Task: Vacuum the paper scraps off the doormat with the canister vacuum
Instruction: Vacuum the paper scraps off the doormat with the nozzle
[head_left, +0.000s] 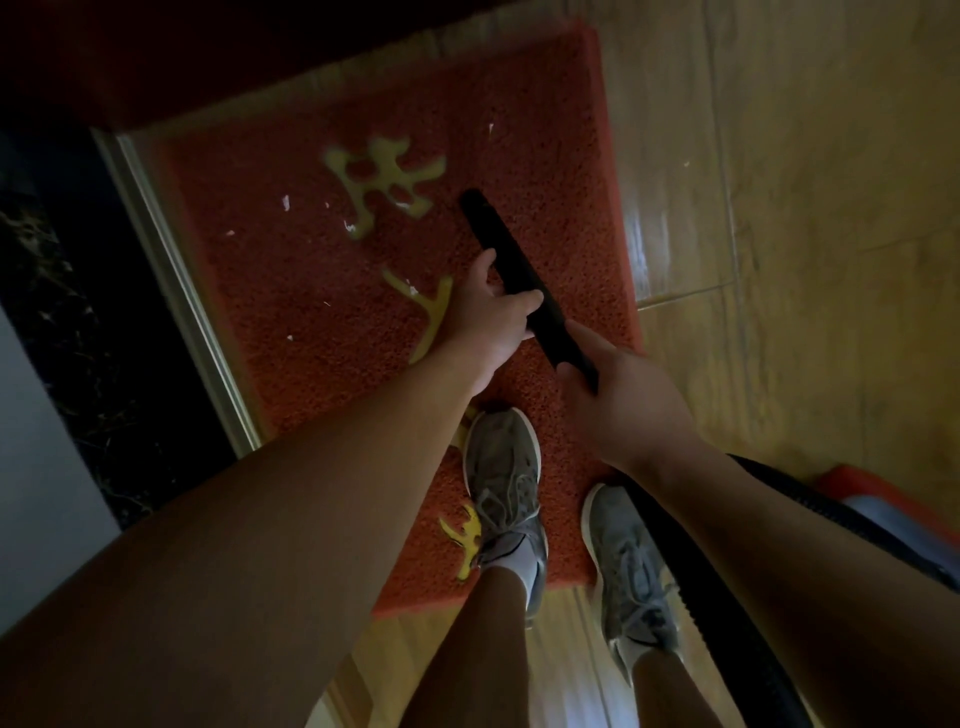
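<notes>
**Ana:** Nearest in, both shoes (501, 478) were planted on the near end of the doormat (291, 312), and the ribbed hose (717, 571) trailed back past the right ankle.

**Ben:** And the grip?

**Ana:** The right hand (623, 400) was wrapped round the butt of the black wand (511, 254). The left hand (488, 317) was curled round it further up, thumb on one side and fingers over the top.

**Ben:** The tip?

**Ana:** Low over the mat, just right of the yellow lettering (384, 182) (whether it touched the pile, I couldn't tell). The paper scraps (285, 202) lay scattered to its left, apart from the tip, with one more towards the far edge.

**Ben:** What might have spoiled it?

**Ana:** I'd have watched that hose: snagged on the right shoe, it could jerk the wand off line. A fast sideways sweep could also flick those light scraps onto the wooden floor (805, 234). And any scraps under the shoes would simply be missed.
</notes>
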